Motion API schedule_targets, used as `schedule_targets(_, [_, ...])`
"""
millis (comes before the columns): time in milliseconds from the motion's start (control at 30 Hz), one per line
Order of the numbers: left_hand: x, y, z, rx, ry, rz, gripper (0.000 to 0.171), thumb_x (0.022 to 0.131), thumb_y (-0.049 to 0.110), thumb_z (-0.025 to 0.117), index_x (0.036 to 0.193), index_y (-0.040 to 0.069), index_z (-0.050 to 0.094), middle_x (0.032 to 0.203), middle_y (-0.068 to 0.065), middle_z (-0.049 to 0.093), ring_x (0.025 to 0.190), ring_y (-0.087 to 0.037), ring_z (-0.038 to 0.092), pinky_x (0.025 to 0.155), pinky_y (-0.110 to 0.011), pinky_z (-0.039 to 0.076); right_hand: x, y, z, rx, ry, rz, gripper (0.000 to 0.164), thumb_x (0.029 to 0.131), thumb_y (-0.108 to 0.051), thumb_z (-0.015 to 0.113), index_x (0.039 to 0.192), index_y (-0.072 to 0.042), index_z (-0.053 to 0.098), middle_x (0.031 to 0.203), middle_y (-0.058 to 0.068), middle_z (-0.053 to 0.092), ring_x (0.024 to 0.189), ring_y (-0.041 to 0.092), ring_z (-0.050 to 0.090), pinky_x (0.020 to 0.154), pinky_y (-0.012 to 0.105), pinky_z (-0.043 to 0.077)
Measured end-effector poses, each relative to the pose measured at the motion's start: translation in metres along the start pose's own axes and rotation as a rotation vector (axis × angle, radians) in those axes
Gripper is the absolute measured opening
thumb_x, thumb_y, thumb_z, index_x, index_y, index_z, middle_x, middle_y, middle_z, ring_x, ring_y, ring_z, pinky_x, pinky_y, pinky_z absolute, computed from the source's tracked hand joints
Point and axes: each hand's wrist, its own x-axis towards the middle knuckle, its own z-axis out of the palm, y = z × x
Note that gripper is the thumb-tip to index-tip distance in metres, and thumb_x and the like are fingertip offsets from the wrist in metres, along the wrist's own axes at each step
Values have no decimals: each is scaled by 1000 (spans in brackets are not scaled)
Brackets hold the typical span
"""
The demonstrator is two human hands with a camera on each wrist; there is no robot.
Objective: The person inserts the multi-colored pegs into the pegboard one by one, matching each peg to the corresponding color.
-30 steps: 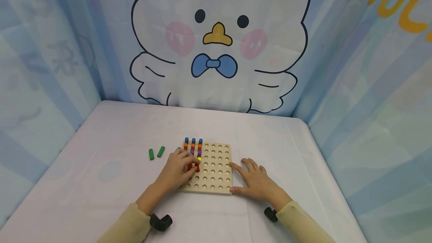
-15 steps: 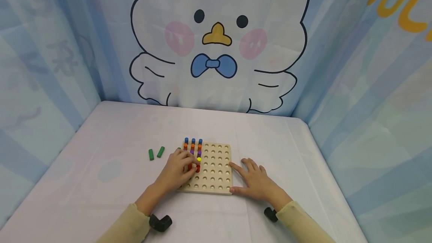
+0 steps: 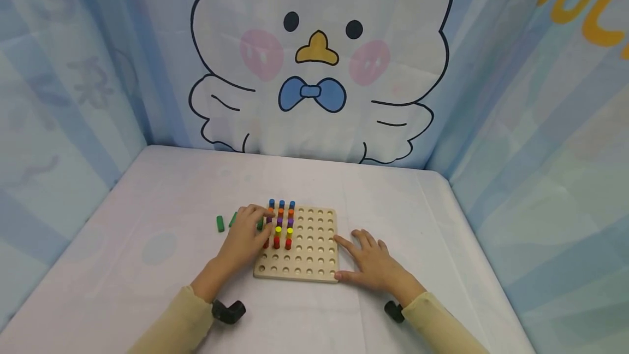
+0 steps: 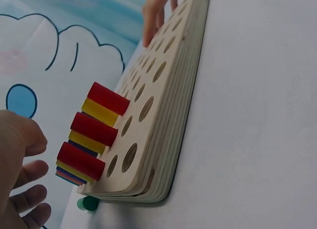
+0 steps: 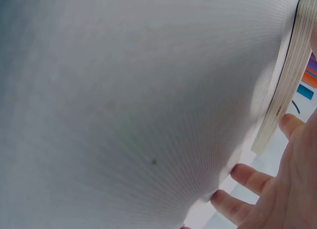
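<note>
A square wooden pegboard (image 3: 314, 269) lies on the table. In its left part stand three columns of pegs: blue pegs (image 3: 282, 202) at the back, then orange, purple, yellow pegs (image 3: 289, 232) and red pegs (image 3: 288, 244). My left hand (image 3: 242, 236) hovers over the board's left edge, partly hiding the leftmost column. In the left wrist view its fingers (image 4: 30, 173) are loosely bent with nothing between them. My right hand (image 3: 375, 266) touches the board's right edge with thumb and forefinger, the fingers spread. Near the left hand lie loose green pegs (image 3: 220, 224).
One green peg (image 3: 260, 224) lies close against the board's left side; another green peg (image 3: 233, 219) is partly behind the left hand. White cloth covers the table (image 3: 393, 206). Printed curtains (image 3: 314, 130) enclose its back and sides.
The red peg in the third column, tilted in my left fingers a second ago, now stands upright and released. My left hand has moved left and slightly back. The right hand stays put.
</note>
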Motion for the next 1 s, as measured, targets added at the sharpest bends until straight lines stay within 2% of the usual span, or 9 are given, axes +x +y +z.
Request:
schedule_targets(167, [5,-6,-2,-7,-52,-156,37,100,18,65,135,6,61,136,-17,56,127,-34,55,106,-52,50,0,0,0,6,-7,11,87,89,-78,57,161,-35,33,159,21,33,149,47,31,108,75,33])
schedule_targets(333, [6,-14,-1,-33,-90,-233,41,106,22,56,142,4,55,139,-19,53,119,-32,60,100,-48,54,0,0,-1,5,0,7,87,89,-77,57,161,-35,33,159,21,34,149,47,31,108,75,33])
schedule_targets(500, [6,-21,0,-22,-100,-241,42,106,19,54,143,0,54,139,-21,52,103,-26,61,88,-41,55,0,1,-1,5,-4,12,87,88,-78,57,161,-36,33,159,21,34,149,47,31,109,75,33])
schedule_targets(600, [7,-24,1,-4,-102,-244,43,103,18,59,142,1,56,135,-20,54,88,-20,56,74,-33,49,0,1,-1,6,-2,12,87,89,-78,57,161,-36,32,159,20,34,150,47,30,109,75,33])
schedule_targets(667, [8,-25,1,10,-106,-242,42,103,17,61,142,1,58,132,-19,55,85,-18,54,71,-30,47,0,1,-1,7,-1,12,87,89,-78,57,161,-36,32,159,20,34,150,48,30,109,75,33])
schedule_targets(767, [9,-27,1,19,-114,-243,41,101,16,63,140,2,59,130,-18,56,85,-18,54,72,-29,47,-1,1,-1,15,0,11,87,88,-77,58,161,-36,33,159,20,34,150,48,30,109,76,32])
schedule_targets(867, [9,-27,1,29,-126,-228,41,100,14,64,139,2,60,132,-19,59,89,-21,57,76,-34,50,-1,1,-1,21,0,11,87,88,-77,58,161,-36,33,159,20,34,150,48,30,109,76,32])
schedule_targets(1000, [8,-28,1,31,-137,-208,42,100,10,65,140,2,58,138,-18,61,104,-26,63,90,-44,54,0,1,0,20,-6,12,88,88,-78,57,161,-37,33,159,20,34,150,48,29,109,76,32])
